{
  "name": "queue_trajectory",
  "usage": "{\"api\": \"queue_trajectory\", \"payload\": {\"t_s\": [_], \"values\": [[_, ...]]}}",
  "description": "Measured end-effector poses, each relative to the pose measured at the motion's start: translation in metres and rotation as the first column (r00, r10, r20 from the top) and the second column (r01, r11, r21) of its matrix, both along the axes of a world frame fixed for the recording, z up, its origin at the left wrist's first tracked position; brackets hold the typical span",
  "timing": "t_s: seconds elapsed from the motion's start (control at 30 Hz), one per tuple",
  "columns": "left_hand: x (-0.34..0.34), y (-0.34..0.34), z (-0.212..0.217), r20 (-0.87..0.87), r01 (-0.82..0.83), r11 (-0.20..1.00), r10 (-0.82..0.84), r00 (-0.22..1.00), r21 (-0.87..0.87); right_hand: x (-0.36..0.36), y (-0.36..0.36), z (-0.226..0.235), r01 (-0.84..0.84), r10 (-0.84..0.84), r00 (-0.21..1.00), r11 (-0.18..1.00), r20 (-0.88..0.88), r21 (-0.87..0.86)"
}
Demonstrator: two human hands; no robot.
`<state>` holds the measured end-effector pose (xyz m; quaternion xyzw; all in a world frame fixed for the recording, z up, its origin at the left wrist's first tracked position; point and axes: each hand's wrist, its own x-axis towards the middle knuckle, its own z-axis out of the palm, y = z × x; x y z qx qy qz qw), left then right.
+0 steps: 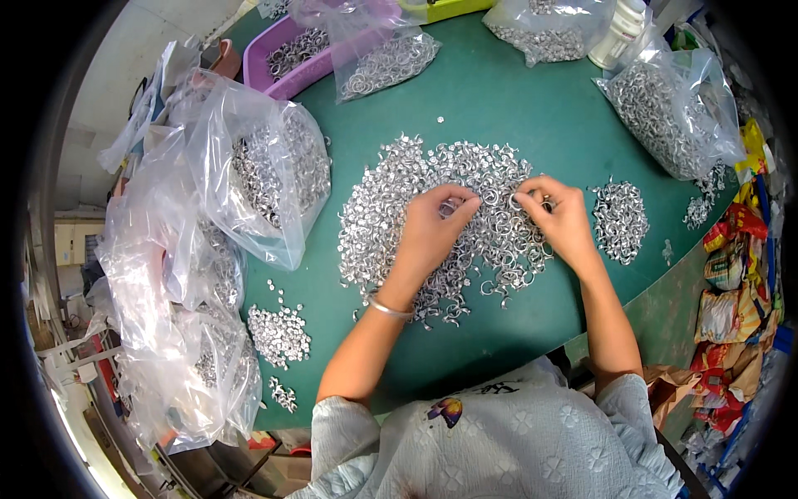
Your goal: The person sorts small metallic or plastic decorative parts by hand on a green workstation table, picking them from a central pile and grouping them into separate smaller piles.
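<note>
Head cam: left hand point(434, 226) & right hand point(555, 214) rest on big pile of metal rings point(391, 216), fingertips each pinching a ring, on green table point(499, 108).

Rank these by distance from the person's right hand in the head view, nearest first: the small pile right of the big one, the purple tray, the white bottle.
1. Small pile, just right of the right hand.
2. White bottle, far edge, right.
3. Purple tray, far edge, left.
</note>
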<state>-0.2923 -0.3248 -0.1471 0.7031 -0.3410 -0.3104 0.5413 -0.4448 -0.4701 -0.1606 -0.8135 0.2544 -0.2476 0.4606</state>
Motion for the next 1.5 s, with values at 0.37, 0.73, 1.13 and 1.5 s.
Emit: {"api": "queue_trajectory", "payload": {"t_s": [0.37,0.73,1.13,1.5], "values": [[-0.002,-0.022,-0.010,0.513,-0.007,0.992,-0.061,0.856,0.128,0.000,-0.015,0.011,-0.267,0.030,0.951,0.576,0.307,0.772],[0.021,0.023,0.002,-0.815,-0.032,0.999,-0.015,0.580,-0.041,0.015,0.006,0.001,-0.063,0.046,0.986,0.993,-0.160,-0.099],[0.011,0.043,-0.006,-0.881,0.002,0.968,-0.230,0.414,-0.252,-0.001,0.004,0.014,-0.218,-0.025,0.972,0.259,0.233,0.941],[0.016,0.049,0.001,0.423,-0.198,0.980,0.165,0.891,0.034,0.008,0.006,0.009,-0.017,0.045,0.997,0.912,-0.059,0.410]]}}
